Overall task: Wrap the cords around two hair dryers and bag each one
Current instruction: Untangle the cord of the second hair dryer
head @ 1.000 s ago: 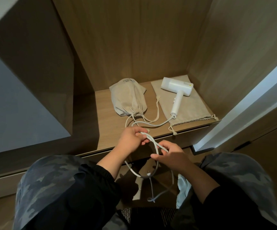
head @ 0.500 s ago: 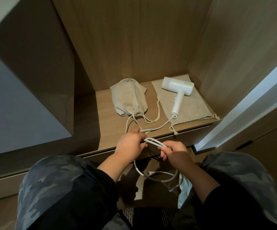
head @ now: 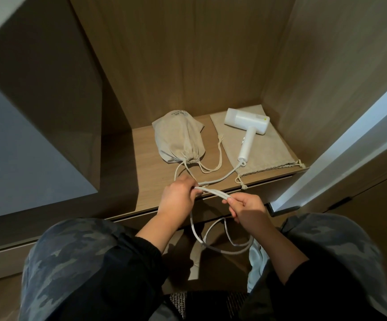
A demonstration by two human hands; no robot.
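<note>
At lower centre, the left hand (head: 178, 198) and right hand (head: 245, 209) each pinch the looped thin white power cord (head: 213, 192) with curled fingers, and it runs up to the white plastic hair dryer (head: 246, 126) lying on a flat beige drawstring bag (head: 266, 156), beside a filled beige cloth bag (head: 179, 140).

White hair dryer (head: 248, 126), white cord (head: 213, 193); beige bags (head: 179, 137); camouflage grey trousers (head: 72, 262); wood-brown shelf (head: 150, 181).

On the shelf (head: 155, 193), the filled bag (head: 179, 137) lies near the back edge, about the middle. To its right, the flat bag (head: 266, 156) reaches from the back right corner to the front edge. The hair dryer (head: 248, 126) lies on it. The cord (head: 222, 178) runs from the dryer over the front edge, where the left hand (head: 178, 196) and the right hand (head: 245, 208) hold it.
</note>
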